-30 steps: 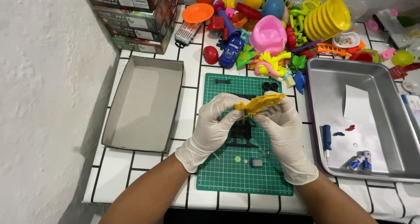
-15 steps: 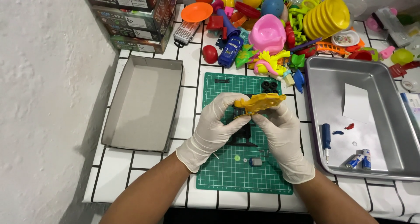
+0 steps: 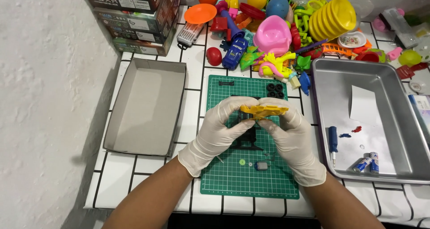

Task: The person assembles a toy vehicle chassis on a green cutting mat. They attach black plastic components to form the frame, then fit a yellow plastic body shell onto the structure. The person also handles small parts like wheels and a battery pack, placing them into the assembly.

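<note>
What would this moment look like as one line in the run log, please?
left hand: holds yellow toy part | right hand: holds same part | below: green cutting mat

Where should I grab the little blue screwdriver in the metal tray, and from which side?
Probably by its thick blue handle, coming straight down from above. The screwdriver lies flat on the tray floor, handle toward the far side, thin metal tip toward the near side. The handle is the widest part, with bare tray on both sides for fingers. The batteries lie apart from it, to its right.

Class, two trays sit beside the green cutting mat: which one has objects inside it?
The metal tray, right of the mat, holds a screwdriver, batteries and paper; the grey cardboard tray holds nothing.
</note>
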